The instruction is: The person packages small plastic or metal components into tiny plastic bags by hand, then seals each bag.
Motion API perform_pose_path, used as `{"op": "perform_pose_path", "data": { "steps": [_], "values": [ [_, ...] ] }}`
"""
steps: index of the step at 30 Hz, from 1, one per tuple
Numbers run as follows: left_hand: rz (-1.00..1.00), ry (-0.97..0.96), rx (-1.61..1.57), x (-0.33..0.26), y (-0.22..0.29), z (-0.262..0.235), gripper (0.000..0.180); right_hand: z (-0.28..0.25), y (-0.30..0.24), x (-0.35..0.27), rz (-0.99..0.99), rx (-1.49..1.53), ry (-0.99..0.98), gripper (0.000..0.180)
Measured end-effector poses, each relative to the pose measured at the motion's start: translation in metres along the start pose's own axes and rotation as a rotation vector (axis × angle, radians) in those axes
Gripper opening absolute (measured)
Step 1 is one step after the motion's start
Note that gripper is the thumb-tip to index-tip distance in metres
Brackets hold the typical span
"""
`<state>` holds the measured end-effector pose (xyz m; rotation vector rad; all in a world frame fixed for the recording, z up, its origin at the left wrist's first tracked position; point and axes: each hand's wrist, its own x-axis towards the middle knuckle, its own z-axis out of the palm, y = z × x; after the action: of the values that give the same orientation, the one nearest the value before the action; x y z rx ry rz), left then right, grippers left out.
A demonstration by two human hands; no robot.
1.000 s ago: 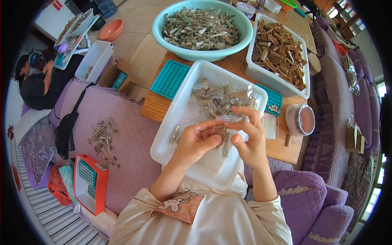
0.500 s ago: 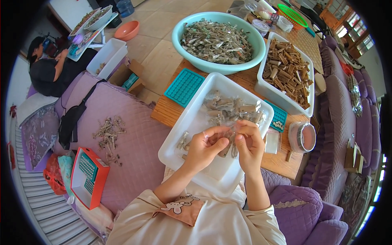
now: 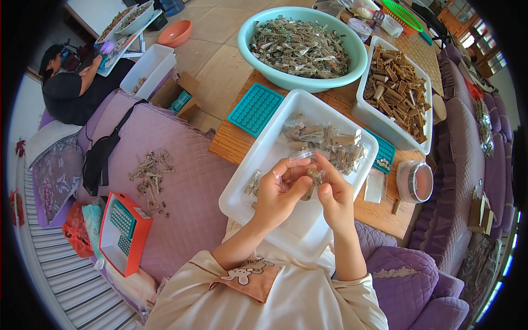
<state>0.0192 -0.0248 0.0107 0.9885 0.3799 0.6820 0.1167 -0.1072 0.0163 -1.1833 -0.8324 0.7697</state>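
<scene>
Over the white plastic tub (image 3: 234,190) on my lap, my two hands meet at a small clear plastic bag (image 3: 313,176). My left hand (image 3: 280,190) is closed on the bag's left side, thumb against the fingers. On the right side my right hand (image 3: 336,195) grips it too, with bent fingers. Something small and brownish shows inside the bag between the thumbs, too small to make out. Beyond my fingers, the tub holds a heap of brown pieces in clear bags (image 3: 324,136). A few bagged pieces (image 3: 253,184) lie at its left side.
A turquoise basin (image 3: 245,41) of small bagged pieces and a white tub of brown pieces (image 3: 393,82) stand on the wooden table (image 3: 225,140). Teal trays (image 3: 256,110) and a round clear container (image 3: 415,181) lie nearby. At left, a person (image 3: 82,93) sits beyond the purple sofa (image 3: 192,181).
The view has shifted slightly, so the scene sits a little right. My hands have turned the bag; its clear top edge now stands up between my fingers.
</scene>
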Motion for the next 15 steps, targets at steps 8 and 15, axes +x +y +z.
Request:
{"op": "perform_pose_path", "data": {
  "steps": [8,15],
  "values": [
    [0.081,-0.053,0.155,-0.001,-0.002,-0.013,0.032,-0.001,0.005,0.006,0.083,0.125,-0.017,0.035],
    [0.035,0.045,0.139,-0.002,0.004,-0.017,0.026,0.002,0.011,0.006,0.191,0.113,0.106,0.025]
  ]
}}
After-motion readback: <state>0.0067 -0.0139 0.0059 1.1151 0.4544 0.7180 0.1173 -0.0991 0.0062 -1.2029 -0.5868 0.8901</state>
